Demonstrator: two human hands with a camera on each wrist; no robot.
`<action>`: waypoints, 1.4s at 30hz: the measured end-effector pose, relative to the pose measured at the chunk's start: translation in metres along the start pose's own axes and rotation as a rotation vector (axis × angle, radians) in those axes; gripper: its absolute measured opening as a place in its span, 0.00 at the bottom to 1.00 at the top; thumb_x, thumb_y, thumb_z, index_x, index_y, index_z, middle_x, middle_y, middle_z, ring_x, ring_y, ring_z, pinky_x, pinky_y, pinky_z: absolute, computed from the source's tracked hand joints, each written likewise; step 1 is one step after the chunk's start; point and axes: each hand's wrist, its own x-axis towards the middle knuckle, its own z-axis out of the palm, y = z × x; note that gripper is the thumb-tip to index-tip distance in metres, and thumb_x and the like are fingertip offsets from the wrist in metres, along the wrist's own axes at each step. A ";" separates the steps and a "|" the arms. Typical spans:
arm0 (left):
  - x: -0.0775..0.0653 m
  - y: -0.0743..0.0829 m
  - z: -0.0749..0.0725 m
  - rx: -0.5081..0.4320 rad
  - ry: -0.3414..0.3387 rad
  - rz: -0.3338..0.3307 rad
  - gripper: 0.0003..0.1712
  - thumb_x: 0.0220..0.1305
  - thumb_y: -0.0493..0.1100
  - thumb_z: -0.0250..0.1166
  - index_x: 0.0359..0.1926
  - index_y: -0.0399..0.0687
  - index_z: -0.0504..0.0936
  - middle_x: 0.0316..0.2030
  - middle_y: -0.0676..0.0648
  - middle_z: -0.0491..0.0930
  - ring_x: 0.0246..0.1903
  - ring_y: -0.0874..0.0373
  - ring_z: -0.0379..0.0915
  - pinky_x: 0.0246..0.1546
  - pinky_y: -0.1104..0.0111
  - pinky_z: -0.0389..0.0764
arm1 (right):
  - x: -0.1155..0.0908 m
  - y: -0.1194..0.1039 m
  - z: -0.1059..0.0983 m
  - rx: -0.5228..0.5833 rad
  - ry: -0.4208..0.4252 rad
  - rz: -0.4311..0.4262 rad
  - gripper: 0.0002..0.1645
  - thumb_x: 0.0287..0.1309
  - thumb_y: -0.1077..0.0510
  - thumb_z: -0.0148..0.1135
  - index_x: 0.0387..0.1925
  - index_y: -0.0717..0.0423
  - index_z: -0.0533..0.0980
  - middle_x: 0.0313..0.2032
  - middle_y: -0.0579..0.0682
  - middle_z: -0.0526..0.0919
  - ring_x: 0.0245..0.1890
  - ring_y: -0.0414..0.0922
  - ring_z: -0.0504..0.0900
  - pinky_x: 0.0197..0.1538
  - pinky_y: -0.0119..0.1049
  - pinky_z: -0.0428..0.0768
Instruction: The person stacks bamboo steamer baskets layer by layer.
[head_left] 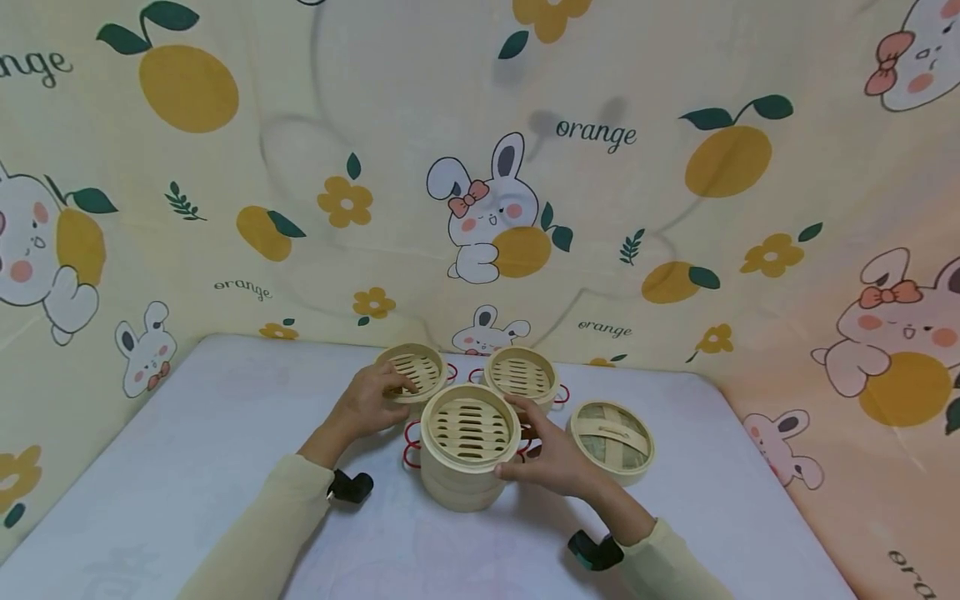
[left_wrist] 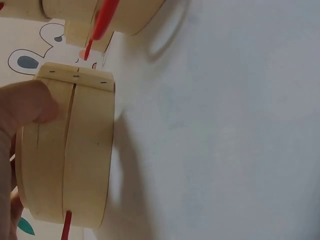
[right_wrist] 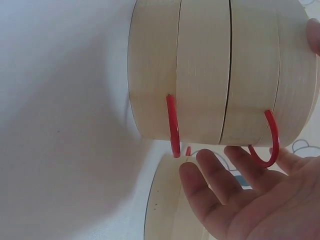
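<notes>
Well, round the front stack (head_left: 459, 472) stand a rear steamer (head_left: 520, 379) at one o'clock and a lid (head_left: 611, 435) at three; my right hand (head_left: 557, 460) grips the stack, half-covering red handles (right_wrist: 173, 125), and my left hand (head_left: 369, 405) holds the left steamer (left_wrist: 89, 155) at eleven. Only the left wrist view shows that one's staples (left_wrist: 76, 76).

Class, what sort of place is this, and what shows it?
Probably a staged indoor tabletop setup: a white-topped table, a backdrop printed with rabbits and oranges, and stacked bamboo steamers.
</notes>
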 end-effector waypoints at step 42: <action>-0.008 0.030 -0.036 0.151 0.097 -0.030 0.15 0.44 0.41 0.71 0.37 0.54 0.84 0.34 0.52 0.78 0.42 0.54 0.73 0.55 0.50 0.65 | 0.000 0.001 -0.001 0.008 0.000 0.018 0.58 0.43 0.45 0.76 0.72 0.36 0.52 0.61 0.54 0.72 0.52 0.48 0.74 0.47 0.47 0.77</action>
